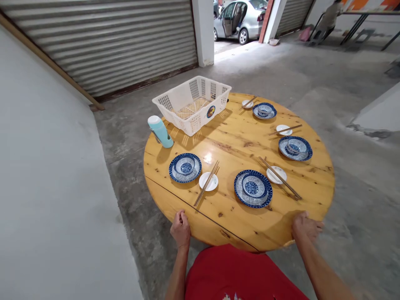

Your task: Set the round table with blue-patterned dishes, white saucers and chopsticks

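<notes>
One wooden table [218,139]: mid-view, round — its dark seam [218,225] slants from left edge toward near right.
Left hand [181,228]: curled at the near rim, grip unclear.
Right hand [306,227]: bent over the rim — hold hidden.
Basket [195,124]: far side.

The bottom edge crops both bare forearms [179,268] and a red cloth shirt [234,271], its pale print clipped beyond reading. A round, varnished wooden table [225,156] hides its own supports below. The small, multicoloured round emblem [211,111] on a white plastic basket [179,121] is illegible; the top edge trims a silver sedan [253,23] and a seated person [329,19].
</notes>
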Available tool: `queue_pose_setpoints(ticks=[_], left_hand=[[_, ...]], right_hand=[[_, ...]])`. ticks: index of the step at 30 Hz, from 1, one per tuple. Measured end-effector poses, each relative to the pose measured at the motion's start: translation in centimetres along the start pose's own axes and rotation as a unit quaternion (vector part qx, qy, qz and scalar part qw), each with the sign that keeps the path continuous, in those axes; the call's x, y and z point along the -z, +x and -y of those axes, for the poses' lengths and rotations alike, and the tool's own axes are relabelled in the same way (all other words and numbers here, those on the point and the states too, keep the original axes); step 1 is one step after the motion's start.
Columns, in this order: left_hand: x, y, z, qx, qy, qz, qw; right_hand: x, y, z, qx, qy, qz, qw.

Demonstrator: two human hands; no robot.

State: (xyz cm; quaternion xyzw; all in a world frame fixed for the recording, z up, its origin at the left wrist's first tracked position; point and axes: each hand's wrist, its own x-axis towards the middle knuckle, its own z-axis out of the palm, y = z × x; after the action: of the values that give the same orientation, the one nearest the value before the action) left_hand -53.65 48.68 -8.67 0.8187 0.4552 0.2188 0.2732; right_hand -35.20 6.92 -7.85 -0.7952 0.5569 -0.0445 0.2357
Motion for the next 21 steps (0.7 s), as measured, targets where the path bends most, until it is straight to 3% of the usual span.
queue_pose_setpoints(ticks=[1, 21], left_hand=[[0.00, -0.01, -0.04, 0.000, -0.001, 0.000, 1.000], [-0.61, 0.16, 0.79, -0.013, 0.013, -0.014, 1.000]], right_hand=[[-0.15, 0.07, -0.02, -0.006, -0.002, -0.025, 1.000], [-0.85, 0.45, -0.21, -0.004, -0.005, -0.045, 0.999]])
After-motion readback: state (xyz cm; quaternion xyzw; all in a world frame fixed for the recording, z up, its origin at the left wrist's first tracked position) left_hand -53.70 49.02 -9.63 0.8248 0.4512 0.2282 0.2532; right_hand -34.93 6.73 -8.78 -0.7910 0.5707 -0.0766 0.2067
